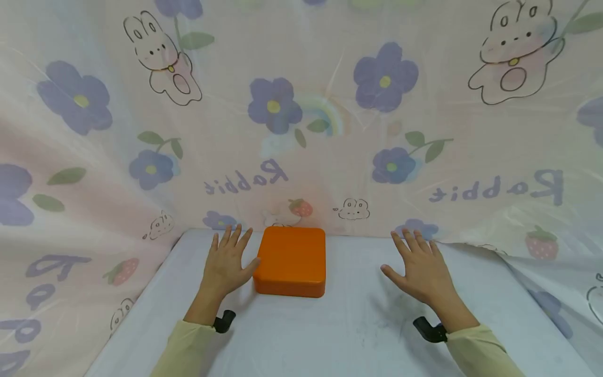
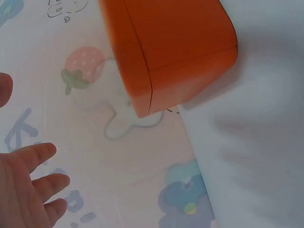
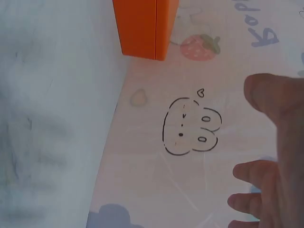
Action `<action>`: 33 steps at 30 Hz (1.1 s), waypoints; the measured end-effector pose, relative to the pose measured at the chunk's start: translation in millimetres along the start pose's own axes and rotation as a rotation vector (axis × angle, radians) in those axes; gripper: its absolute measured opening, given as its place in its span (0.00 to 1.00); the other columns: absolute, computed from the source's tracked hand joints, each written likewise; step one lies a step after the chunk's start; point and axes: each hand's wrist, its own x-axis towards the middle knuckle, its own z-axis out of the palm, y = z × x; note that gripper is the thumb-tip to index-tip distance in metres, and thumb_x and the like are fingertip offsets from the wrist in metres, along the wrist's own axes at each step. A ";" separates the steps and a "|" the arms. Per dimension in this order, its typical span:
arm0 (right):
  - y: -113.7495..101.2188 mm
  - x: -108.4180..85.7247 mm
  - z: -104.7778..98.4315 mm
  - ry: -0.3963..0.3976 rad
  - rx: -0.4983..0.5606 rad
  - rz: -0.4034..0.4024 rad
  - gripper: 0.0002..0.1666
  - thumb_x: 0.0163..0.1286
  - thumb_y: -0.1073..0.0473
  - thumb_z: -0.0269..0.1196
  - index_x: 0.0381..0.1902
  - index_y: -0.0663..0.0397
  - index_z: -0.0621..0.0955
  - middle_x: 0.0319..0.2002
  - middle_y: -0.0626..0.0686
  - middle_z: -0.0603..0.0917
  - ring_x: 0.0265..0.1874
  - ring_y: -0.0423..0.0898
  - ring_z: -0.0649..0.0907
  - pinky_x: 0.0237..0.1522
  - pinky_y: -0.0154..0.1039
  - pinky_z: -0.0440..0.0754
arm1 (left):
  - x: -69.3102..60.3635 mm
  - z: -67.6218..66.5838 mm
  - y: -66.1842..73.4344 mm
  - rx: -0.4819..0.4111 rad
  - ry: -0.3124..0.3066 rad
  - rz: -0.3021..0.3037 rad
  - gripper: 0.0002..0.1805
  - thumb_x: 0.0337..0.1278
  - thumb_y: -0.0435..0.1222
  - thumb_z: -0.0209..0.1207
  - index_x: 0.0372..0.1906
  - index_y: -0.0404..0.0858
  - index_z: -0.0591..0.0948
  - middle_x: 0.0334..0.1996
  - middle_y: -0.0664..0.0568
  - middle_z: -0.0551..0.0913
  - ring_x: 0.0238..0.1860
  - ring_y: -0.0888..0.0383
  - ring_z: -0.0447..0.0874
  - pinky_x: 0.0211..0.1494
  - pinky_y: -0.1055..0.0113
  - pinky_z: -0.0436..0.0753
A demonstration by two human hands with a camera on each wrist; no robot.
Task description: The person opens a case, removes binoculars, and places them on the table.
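An orange box [image 1: 293, 259] with rounded corners stands on the white table, a little left of the middle in the head view. A thin seam runs round its side in the left wrist view, where the box [image 2: 185, 42] fills the top. My left hand [image 1: 227, 267] hovers by its left side, fingers spread, the thumb tip overlapping the box's edge; the left wrist view shows a gap between them. Well to the right, my right hand [image 1: 421, 269] is held over the table with spread fingers and nothing in it. What the box contains is hidden.
A white table [image 1: 358, 324] reaches back to a hanging curtain [image 1: 325, 157] printed with rabbits, flowers and strawberries. The curtain also runs along the left and right sides. Each wrist carries a black strap mount [image 1: 430, 330] below the pale yellow sleeves.
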 end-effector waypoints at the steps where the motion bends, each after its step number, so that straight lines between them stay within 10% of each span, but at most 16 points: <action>1: -1.9 1.1 0.3 0.000 0.002 -0.003 0.52 0.63 0.28 0.54 0.75 0.51 0.58 0.73 0.64 0.60 0.72 0.67 0.58 0.68 0.69 0.54 | 0.5 0.2 0.8 0.000 0.000 0.003 0.41 0.59 0.57 0.55 0.74 0.46 0.60 0.74 0.40 0.58 0.76 0.38 0.50 0.75 0.36 0.46; 14: -24.7 10.2 5.2 0.042 0.185 -0.064 0.49 0.60 0.39 0.64 0.71 0.57 0.63 0.67 0.66 0.68 0.65 0.68 0.67 0.64 0.66 0.66 | -0.8 4.8 8.5 -0.233 0.024 0.030 0.37 0.62 0.50 0.56 0.74 0.45 0.61 0.73 0.40 0.61 0.75 0.37 0.51 0.74 0.37 0.52; 33: -66.6 17.2 25.4 -0.004 0.673 0.104 0.42 0.59 0.49 0.68 0.68 0.53 0.68 0.66 0.60 0.72 0.61 0.62 0.75 0.59 0.61 0.75 | -7.3 16.0 15.0 -0.563 -0.176 -0.197 0.46 0.54 0.54 0.63 0.75 0.50 0.55 0.75 0.46 0.57 0.74 0.41 0.55 0.69 0.34 0.61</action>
